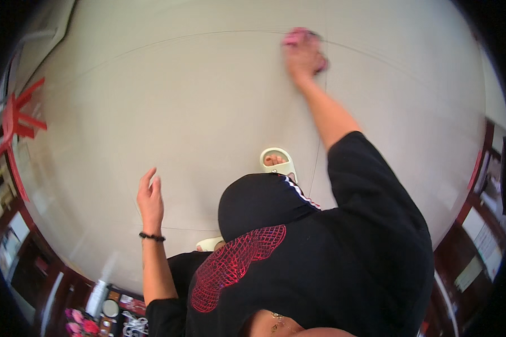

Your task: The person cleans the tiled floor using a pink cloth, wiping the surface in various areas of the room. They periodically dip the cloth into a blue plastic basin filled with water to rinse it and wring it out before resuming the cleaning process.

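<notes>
My right hand (302,57) is stretched far forward over the tiled floor (185,105), its outline blurred. It presses on a crumpled pink cloth (296,37) with dark parts, which shows beyond the fingertips and beside the palm. My left hand (150,198) is raised at the left with a dark bead bracelet (152,236) on the wrist. Its thumb and fingers are apart and nothing shows between them. One foot in a pale slide sandal (281,165) stands between the arms, and part of the other sandal (209,244) shows beside the black clothing.
A red plastic chair (11,120) stands at the far left. Dark wooden furniture (455,236) lines the right edge. At the lower left are pink and red flowers (82,323) and a white cable (135,324) among small items. Thin joint lines cross the floor.
</notes>
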{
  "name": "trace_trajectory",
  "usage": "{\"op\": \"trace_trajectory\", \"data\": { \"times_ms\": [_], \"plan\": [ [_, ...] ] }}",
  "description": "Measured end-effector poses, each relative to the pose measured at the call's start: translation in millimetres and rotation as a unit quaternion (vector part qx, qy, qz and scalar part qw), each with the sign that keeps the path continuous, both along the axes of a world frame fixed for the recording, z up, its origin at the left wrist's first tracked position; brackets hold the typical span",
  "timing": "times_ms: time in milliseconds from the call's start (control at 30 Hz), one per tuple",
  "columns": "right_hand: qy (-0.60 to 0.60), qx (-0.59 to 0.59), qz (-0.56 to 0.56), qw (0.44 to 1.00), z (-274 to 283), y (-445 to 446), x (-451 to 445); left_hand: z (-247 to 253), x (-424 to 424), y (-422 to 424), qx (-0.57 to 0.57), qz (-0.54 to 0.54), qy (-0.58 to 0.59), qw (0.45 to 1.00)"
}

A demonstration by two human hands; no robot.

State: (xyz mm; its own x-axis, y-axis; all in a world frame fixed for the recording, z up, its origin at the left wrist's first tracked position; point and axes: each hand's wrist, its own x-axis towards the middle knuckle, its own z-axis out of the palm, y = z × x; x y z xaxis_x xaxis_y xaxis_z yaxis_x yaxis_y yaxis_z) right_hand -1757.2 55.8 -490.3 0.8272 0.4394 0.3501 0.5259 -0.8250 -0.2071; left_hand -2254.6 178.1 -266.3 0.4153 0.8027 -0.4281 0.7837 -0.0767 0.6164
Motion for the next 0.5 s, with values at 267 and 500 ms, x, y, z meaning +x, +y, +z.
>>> {"op": "trace_trajectory", "data": {
  "times_ms": [267,500],
  "plan": [
    [0.15,-0.094,0.705,0.687,55,56,-308,86,-104,-10,0.022,0.149,-0.072,0.986],
    [0.105,-0.42,0.443,0.785,111,-72,-187,134,-110,-49,0.004,0.084,-0.111,0.99]
  ]
}}
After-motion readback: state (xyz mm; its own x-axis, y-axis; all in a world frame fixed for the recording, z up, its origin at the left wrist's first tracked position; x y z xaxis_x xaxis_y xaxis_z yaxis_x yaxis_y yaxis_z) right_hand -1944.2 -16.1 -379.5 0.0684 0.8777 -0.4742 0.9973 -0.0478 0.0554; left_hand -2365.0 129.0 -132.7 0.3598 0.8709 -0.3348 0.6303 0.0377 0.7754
